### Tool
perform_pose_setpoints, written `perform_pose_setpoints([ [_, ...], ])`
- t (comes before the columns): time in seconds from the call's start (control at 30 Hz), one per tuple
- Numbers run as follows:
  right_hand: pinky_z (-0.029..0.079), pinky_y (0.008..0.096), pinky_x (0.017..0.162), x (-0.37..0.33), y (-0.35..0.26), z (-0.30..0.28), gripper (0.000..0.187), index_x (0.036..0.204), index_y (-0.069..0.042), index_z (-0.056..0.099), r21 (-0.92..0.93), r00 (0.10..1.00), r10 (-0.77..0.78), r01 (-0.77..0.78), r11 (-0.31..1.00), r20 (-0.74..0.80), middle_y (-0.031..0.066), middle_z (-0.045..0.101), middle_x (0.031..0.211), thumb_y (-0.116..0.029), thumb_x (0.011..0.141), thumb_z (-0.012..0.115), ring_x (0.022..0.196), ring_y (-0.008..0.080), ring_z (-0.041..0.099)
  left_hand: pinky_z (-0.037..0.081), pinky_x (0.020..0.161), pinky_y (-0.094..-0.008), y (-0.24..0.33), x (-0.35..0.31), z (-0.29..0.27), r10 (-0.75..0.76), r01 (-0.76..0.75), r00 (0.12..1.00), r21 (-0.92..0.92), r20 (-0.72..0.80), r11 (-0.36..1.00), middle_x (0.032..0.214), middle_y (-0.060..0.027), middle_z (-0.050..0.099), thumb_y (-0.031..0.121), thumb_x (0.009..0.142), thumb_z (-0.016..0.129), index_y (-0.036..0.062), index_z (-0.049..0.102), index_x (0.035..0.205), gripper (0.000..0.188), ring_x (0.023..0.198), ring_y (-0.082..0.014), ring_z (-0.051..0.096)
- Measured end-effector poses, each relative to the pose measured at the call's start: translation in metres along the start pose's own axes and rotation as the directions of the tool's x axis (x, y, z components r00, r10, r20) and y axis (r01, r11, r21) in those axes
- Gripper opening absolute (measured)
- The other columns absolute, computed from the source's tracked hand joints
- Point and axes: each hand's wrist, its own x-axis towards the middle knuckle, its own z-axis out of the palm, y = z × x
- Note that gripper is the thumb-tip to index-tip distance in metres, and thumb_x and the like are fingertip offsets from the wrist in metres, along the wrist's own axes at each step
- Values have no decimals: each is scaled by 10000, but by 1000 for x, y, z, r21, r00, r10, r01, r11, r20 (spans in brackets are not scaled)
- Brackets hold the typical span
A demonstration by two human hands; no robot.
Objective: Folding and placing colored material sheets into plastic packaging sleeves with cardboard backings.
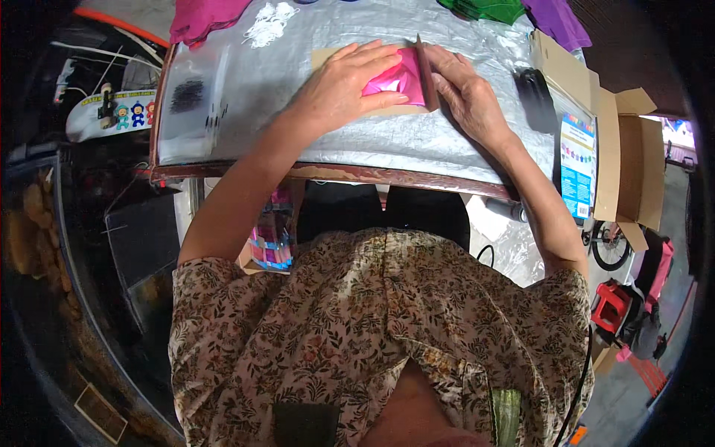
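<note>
A shiny pink foil-like piece [398, 78] lies on a tan sheet of cardboard [322, 56] near the middle of the table. Flat on top of both rests my left hand [344, 83], its fingers stretched and the thumb apart, pressing the pink piece down. Along the right side a narrow brown cardboard flap [427, 78] stands up on edge. My right hand [471, 93] has its bent fingers and thumb against that flap from the right. Part of the pink piece is hidden under my left fingers.
A silvery sheet [298, 141] covers the table. White strings [269, 24], pink fabric [205, 18], green fabric [488, 9] and purple fabric [558, 22] lie at the far side. Clear bags [195, 104] lie left; a black object [535, 97], blue-white package [579, 164] and open cardboard box [629, 156] stand right.
</note>
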Motion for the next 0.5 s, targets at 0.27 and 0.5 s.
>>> perform_pose_setpoints([
  [0.27, 260, 497, 1205, 7, -12, 0, 456, 1447, -118, 518, 19, 998, -31, 30, 999, 48, 158, 525, 1467, -205, 1004, 586, 1389, 337, 464, 353, 1168, -454, 6, 2, -2, -21, 21, 999, -23, -26, 1000, 1403, -137, 583, 472, 842, 757, 65, 621, 1324, 646, 1365, -292, 494],
  [0.5, 253, 516, 1204, 7, -13, 5, 460, 1453, -154, 524, -115, 998, -39, 45, 992, 57, 84, 512, 1495, -263, 1009, 577, 1416, 308, 435, 348, 1174, -442, 4, 3, 2, -50, 50, 999, -28, -11, 998, 1408, -147, 573, 467, 839, 762, 72, 565, 1372, 692, 1379, -309, 475],
])
